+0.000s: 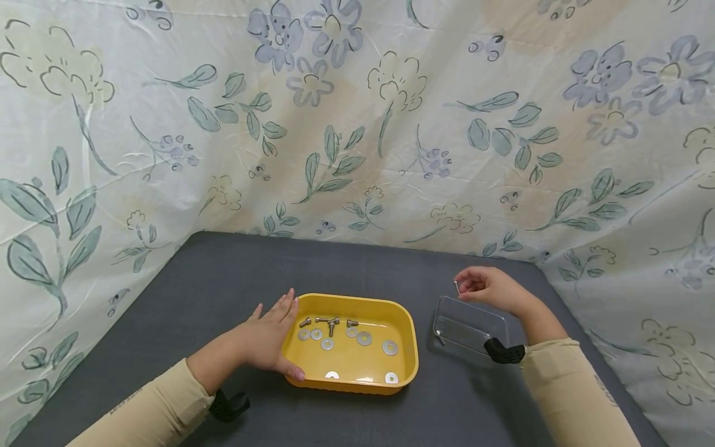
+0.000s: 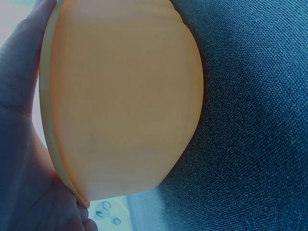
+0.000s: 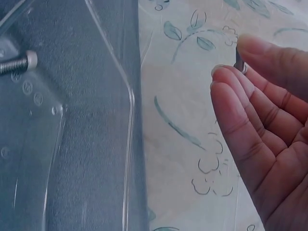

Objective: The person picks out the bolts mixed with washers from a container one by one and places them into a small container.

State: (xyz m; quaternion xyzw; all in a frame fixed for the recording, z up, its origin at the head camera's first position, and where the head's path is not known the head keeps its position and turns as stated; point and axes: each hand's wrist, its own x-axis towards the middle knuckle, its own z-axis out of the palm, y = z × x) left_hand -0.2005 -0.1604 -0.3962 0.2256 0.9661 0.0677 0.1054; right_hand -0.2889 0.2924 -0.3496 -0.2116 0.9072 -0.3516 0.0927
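Observation:
My left hand (image 1: 268, 338) rests along the left rim of a yellow plastic tray (image 1: 357, 366), its fingers spread and straight. Inside the tray lie several bolts (image 1: 332, 323) and several flat washers (image 1: 364, 338). Thumb and fingertips of my right hand (image 1: 491, 288) pinch a small metal bolt (image 1: 457, 287), mostly hidden by the fingers in the right wrist view. This hand is raised over the far edge of a clear plastic container (image 1: 475, 323). One bolt (image 3: 17, 65) lies in that container, at its near left corner in the head view.
Both containers stand on a dark grey table (image 1: 357, 267), the clear one to the right of the yellow one. A floral cloth (image 1: 357, 124) hangs behind the table and along its sides. Black straps (image 1: 504, 351) circle both wrists.

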